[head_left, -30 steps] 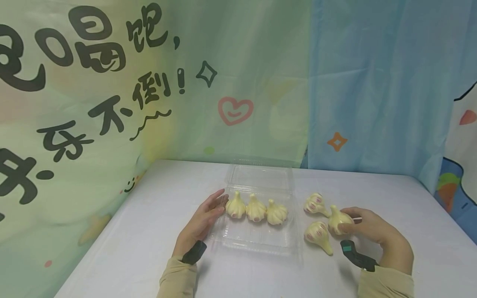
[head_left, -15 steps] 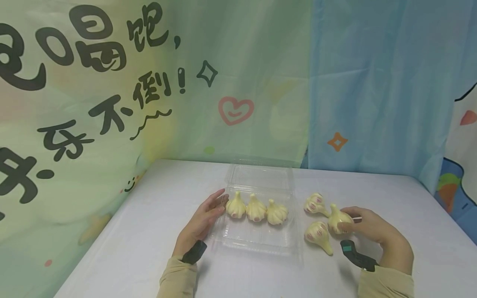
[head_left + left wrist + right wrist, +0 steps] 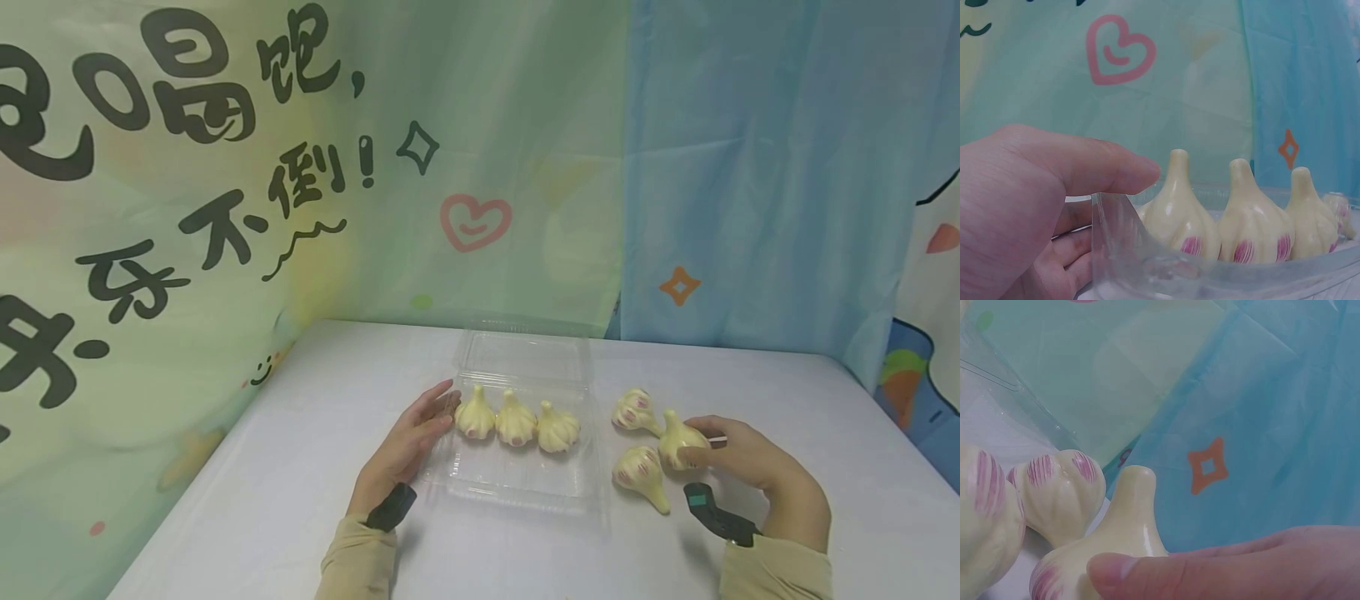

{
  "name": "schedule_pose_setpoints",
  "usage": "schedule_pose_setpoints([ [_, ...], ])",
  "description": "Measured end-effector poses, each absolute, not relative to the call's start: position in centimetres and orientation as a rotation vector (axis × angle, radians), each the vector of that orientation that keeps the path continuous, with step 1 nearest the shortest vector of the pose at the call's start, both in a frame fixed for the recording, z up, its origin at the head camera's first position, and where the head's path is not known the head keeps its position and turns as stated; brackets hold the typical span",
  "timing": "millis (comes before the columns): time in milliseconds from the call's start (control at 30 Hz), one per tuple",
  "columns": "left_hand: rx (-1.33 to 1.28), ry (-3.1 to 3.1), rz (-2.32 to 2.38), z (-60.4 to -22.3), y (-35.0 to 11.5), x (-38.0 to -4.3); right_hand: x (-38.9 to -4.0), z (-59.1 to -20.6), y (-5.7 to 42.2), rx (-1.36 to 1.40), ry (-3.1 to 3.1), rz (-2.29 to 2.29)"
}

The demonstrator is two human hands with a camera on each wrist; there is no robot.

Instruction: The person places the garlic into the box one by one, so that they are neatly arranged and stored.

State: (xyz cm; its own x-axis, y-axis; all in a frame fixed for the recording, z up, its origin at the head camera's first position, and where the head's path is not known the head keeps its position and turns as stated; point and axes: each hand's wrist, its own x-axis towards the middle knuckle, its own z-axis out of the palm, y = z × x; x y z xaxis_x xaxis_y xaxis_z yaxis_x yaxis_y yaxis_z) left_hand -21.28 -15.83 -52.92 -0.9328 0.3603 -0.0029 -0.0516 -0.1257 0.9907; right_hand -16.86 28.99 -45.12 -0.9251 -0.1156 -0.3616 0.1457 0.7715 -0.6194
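A clear plastic clamshell box [image 3: 517, 483] lies with its lid folded back on the table. Three garlic bulbs [image 3: 515, 418] stand in a row in its back half, stems up. At the box's left wall, my left hand [image 3: 405, 442] holds the edge; the left wrist view shows the thumb over the rim [image 3: 1100, 209] and the fingers outside. To the right of the box, my right hand [image 3: 738, 454] pinches an upright garlic bulb [image 3: 1129, 525] between thumb and fingers; its far side is hidden. Two more garlic bulbs, one farther back [image 3: 634, 411] and one nearer [image 3: 639, 475], lie beside it.
The white-covered table [image 3: 262, 500] reaches back to a printed green and blue curtain [image 3: 525, 167]. The open lid [image 3: 523, 357] lies toward the back edge. Both wrists carry dark camera mounts [image 3: 720, 517].
The garlic bulb in my right hand has risen very slightly and shifted a touch to the left. My left hand, the box and the other bulbs stay in place.
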Motion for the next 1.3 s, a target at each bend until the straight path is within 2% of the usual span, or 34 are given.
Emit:
schedule_pose_setpoints([
  [1300, 0.329, 1.872, 2.138, -52.98, -15.81, -21.37, -17.01, -45.07, 28.92, 0.045, 2.575, -0.952],
])
